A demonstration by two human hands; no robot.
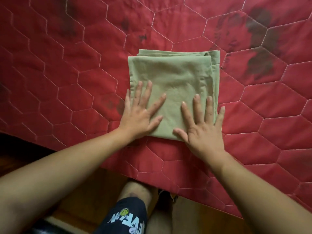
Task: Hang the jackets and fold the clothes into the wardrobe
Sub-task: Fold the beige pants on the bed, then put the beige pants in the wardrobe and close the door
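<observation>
A folded olive-green garment lies as a roughly square, layered bundle on a red quilted bed cover stitched in a hexagon pattern, a little right of the middle of the view and set back from the cover's near edge. Both hands rest flat on its near half. The left hand lies palm-down over the near left corner, its fingers straight and spread apart, the outermost one lying along the garment's left edge. The right hand lies palm-down over the near right corner, its fingers likewise straight and fanned apart, the little finger reaching past the right edge onto the cover. Neither hand curls around the cloth. Several folded layers show at the garment's far edge. Dark stains mark the cover to the right of the garment and beyond it. Below the bed's edge are dark printed shorts, a bare knee and a wooden floor.
</observation>
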